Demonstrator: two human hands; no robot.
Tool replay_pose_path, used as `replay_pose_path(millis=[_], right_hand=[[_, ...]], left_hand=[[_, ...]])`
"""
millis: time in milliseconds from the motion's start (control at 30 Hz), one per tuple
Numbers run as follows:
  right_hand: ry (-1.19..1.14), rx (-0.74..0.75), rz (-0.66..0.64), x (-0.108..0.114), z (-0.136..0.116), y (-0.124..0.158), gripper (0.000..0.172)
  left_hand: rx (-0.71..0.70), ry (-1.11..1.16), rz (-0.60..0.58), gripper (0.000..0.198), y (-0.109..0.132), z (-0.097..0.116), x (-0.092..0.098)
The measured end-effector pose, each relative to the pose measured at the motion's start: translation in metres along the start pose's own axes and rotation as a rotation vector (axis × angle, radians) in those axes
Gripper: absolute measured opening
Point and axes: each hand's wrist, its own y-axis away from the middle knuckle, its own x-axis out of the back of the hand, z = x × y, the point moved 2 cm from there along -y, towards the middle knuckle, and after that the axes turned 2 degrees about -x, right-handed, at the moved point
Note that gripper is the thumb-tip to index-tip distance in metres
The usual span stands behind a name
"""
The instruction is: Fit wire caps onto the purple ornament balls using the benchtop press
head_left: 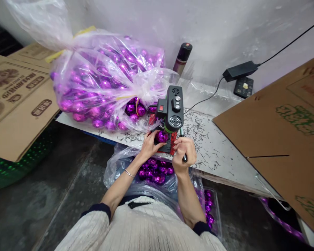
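My left hand [149,144] has its thumb and fingers closed around a shiny purple ball [162,136], faceted like a disco-ball ornament. The ball sits under the head of a small black bench drill press [175,108] with a red switch. Wrapped around the press's lever handle [184,158] is my right hand [184,152], its fingers curled in a fist. The drill tip and the spot where it meets the ball are hidden by the press head. More purple balls [155,170] lie in an open clear plastic bag just below my hands.
A large tied clear bag [107,80] of purple balls fills the bench's left side. Dark shavings litter the white bench top [211,153]. A spray can [182,57], a power adapter [241,71] and cardboard boxes [279,129] stand around. A green sparkly container [21,167] is at left.
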Motion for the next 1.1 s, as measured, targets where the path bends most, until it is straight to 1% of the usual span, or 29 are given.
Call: replay_pose_path(millis=[133, 200, 300, 433, 600, 833, 967, 1100], right_hand=[[0.02, -0.049, 0.002, 0.001, -0.004, -0.006, 0.027], [0.041, -0.055, 0.0, 0.002, -0.006, -0.009, 0.028], [0.058, -0.046, -0.012, 0.003, -0.007, -0.01, 0.028], [0.039, -0.024, -0.017, 0.004, -0.004, -0.006, 0.027], [0.014, -0.01, -0.001, 0.0, 0.002, 0.006, 0.026], [0.001, 0.023, 0.045, -0.01, 0.02, 0.031, 0.029], [-0.013, 0.029, 0.085, -0.014, 0.027, 0.037, 0.031], [-0.041, 0.016, 0.08, -0.017, 0.03, 0.041, 0.031]], left_hand=[[-0.096, -0.002, 0.003, 0.063, 0.002, 0.001, -0.003], [-0.122, -0.004, 0.011, 0.063, 0.003, 0.0, -0.007], [-0.112, 0.015, 0.03, 0.066, 0.003, -0.004, -0.01], [-0.082, 0.067, 0.028, 0.067, 0.003, -0.009, -0.01], [-0.097, 0.108, 0.025, 0.065, 0.003, -0.011, -0.01], [-0.135, 0.11, 0.049, 0.066, 0.003, -0.009, -0.011], [-0.16, 0.097, 0.061, 0.066, 0.004, -0.009, -0.011], [-0.165, 0.086, 0.07, 0.067, 0.005, -0.011, -0.013]])
